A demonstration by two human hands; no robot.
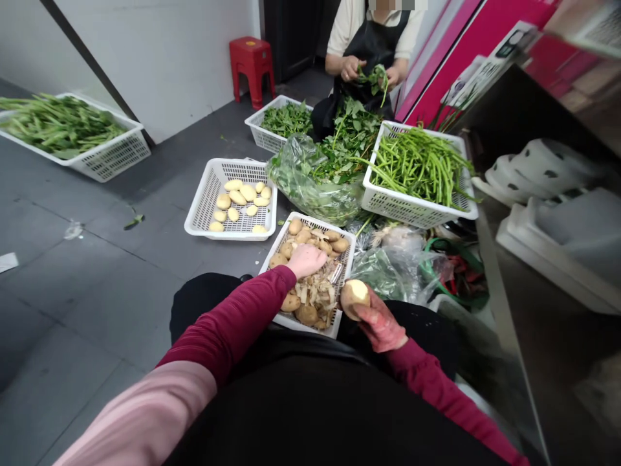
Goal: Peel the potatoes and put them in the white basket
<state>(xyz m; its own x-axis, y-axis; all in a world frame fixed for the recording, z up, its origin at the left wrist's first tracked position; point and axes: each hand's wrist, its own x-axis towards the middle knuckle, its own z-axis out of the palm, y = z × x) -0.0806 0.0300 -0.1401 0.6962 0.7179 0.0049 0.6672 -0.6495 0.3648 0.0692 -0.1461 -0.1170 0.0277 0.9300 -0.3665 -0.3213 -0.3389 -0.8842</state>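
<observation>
My left hand (308, 260) is bare and closed over a white basket (350, 255) of unpeeled potatoes. At its right side shows the shiny metal end of a peeler (336, 272); the handle is hidden in the fist. My right hand (381, 321), in a reddish glove, grips a potato (355, 299) just outside the basket's right edge. Pale flesh shows on top of that potato, and brown skin remains lower down. Loose peelings (315, 292) lie among the brown potatoes (306, 315) beneath my left hand.
A white basket (190, 223) of peeled potatoes stands beyond, to the left. Green beans fill another basket (412, 206) at right. Plastic bags (388, 272) lie by my right knee. A co-worker (371, 45) handles leafy greens ahead. A red stool (251, 65) stands behind.
</observation>
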